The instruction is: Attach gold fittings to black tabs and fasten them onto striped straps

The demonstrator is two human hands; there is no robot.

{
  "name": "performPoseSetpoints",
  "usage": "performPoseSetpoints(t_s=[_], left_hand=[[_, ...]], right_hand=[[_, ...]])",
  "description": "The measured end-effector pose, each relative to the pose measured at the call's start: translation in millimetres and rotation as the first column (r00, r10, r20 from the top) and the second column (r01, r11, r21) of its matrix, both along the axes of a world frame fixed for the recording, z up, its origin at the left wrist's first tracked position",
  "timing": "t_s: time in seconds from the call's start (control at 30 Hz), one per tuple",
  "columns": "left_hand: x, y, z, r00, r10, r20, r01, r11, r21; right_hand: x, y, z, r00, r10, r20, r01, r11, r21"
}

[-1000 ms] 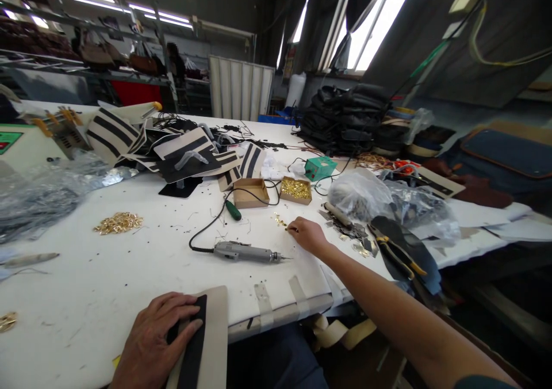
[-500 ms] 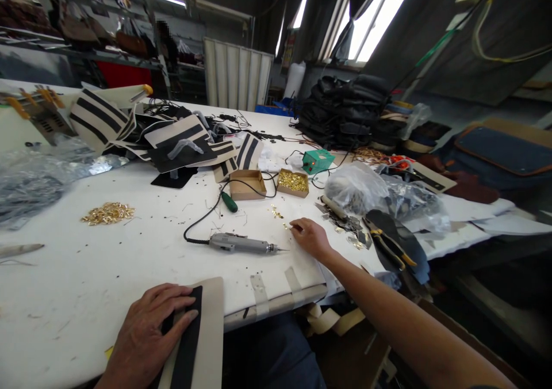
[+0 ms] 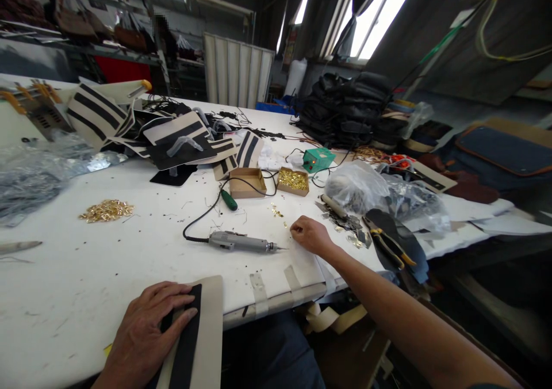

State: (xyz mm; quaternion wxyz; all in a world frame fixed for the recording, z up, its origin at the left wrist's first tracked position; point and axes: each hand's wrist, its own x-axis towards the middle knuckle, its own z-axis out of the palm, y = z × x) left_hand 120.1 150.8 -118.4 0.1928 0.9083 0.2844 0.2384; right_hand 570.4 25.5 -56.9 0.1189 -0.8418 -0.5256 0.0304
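Note:
My left hand [image 3: 152, 325] lies over a beige panel with black stripes [image 3: 210, 314] at the front table edge, thumb and fingers spread on it. Over the white tabletop, my right hand [image 3: 308, 235] is closed, fingertips pressed together; anything between them is too small to see. Just left of it lie small gold pieces [image 3: 276, 210]. A grey electric screwdriver [image 3: 241, 242] rests on the table, its tip pointing toward my right hand. Behind are an open cardboard box [image 3: 248, 185] and a box of gold pieces [image 3: 293, 180].
A pile of gold parts [image 3: 106, 210] lies at left, with striped panels [image 3: 176, 138] behind. A green-handled tool [image 3: 229, 200] is near the boxes. Yellow-handled pliers [image 3: 390, 245], plastic bags [image 3: 357, 186] and a green power unit [image 3: 318, 159] are on the right.
My right hand's fingers have curled in more closely beside the loose gold pieces. My left hand stays on the striped panel.

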Motion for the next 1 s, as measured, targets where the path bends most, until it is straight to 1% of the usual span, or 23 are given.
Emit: performPoseSetpoints(t_s=[0.17,0.27,0.4,0.6,0.67,0.73,0.83,0.9,1.0], left_hand=[[1,0,1.7,1.000,0.007,0.012,-0.007,1.000,-0.006],[2,-1,3.6,1.000,0.012,0.018,-0.011,1.000,-0.007],[2,-2,4.7,1.000,0.019,0.005,-0.019,1.000,-0.016],[3,-1,5.0,1.000,0.017,0.019,-0.016,1.000,-0.012],[3,-1,5.6,1.000,0.010,0.019,-0.010,1.000,-0.007],[3,0,5.8,1.000,0.006,0.011,-0.006,1.000,-0.003],[2,-1,4.6,1.000,0.005,-0.001,-0.005,1.000,-0.003],[1,-1,3.2,1.000,0.010,-0.009,-0.010,1.000,-0.003],[1,-2,1.9,1.000,0.024,-0.011,-0.024,1.000,0.002]], right_hand=[[-2,9,-0.7,0.998,-0.054,0.023,0.054,0.999,-0.006],[-7,13,-3.3,0.997,-0.054,0.050,0.054,0.998,-0.007],[-13,13,-1.3,0.995,-0.007,0.098,0.010,0.999,-0.030],[-20,9,11.0,0.983,0.131,0.124,-0.121,0.989,-0.089],[-19,8,14.1,0.983,0.143,0.115,-0.133,0.987,-0.095],[-16,10,16.0,0.989,0.104,0.104,-0.096,0.992,-0.082],[-9,19,16.8,0.996,-0.031,0.083,0.036,0.998,-0.058],[-4,28,15.9,0.992,-0.117,0.054,0.121,0.990,-0.074],[1,40,13.0,0.982,-0.187,-0.003,0.185,0.974,-0.129]])
